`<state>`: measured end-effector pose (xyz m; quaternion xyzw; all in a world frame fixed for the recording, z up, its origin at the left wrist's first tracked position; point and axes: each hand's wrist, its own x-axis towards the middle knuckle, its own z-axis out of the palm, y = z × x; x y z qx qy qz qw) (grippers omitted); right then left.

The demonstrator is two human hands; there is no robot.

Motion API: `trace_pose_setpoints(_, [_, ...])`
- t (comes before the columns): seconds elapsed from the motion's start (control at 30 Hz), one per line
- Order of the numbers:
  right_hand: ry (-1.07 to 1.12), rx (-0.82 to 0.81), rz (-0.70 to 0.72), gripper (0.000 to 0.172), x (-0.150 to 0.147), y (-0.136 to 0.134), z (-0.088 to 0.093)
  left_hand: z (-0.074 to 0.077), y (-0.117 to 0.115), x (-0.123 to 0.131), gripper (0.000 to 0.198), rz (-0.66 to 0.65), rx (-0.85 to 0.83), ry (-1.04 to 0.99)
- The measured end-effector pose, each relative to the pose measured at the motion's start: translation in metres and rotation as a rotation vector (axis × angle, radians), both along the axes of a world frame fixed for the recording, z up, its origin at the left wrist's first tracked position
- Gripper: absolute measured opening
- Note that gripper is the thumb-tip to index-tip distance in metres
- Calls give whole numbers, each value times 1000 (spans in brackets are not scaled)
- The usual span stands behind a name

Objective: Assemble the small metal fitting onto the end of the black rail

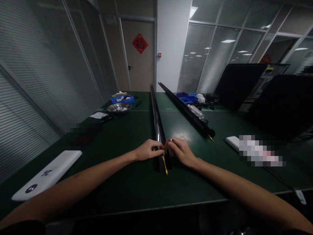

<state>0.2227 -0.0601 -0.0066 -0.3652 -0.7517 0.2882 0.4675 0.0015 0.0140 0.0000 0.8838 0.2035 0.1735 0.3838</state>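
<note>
A long black channel-shaped rail (156, 120) lies lengthwise on the green table, its near end between my hands. My left hand (148, 150) rests on the rail's left side, fingers closed together near the end; what they pinch is hidden. My right hand (182, 151) is at the right side, thumb and fingers closed on a small metal tool (167, 148) with a shiny round end. The tool slants down toward my left fingertips. Below it, a short yellow wire (165, 164) with a metal terminal hangs over the rail's end.
A second black rail (188, 112) lies to the right, beside a plastic bottle (195, 111) and blue bins (187, 98). At the back left are a metal bowl (119, 108) and a blue tray (122, 99). A white device (47, 174) lies front left, another white device (232, 142) right.
</note>
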Motion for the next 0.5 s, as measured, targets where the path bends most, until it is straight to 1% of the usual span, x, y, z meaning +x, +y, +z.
trace_pose_setpoints(0.17, [5,-2,23,44,0,1,-1,0,0,0,29,-6,13,5])
trace_pose_setpoints(0.3, [5,0,33,42,1,0,0,1,-1,-1,29,-2,9,-2])
trace_pose_setpoints(0.5, [-12,16,-26,41,-1,-1,2,1,-2,-1,29,-4,6,-12])
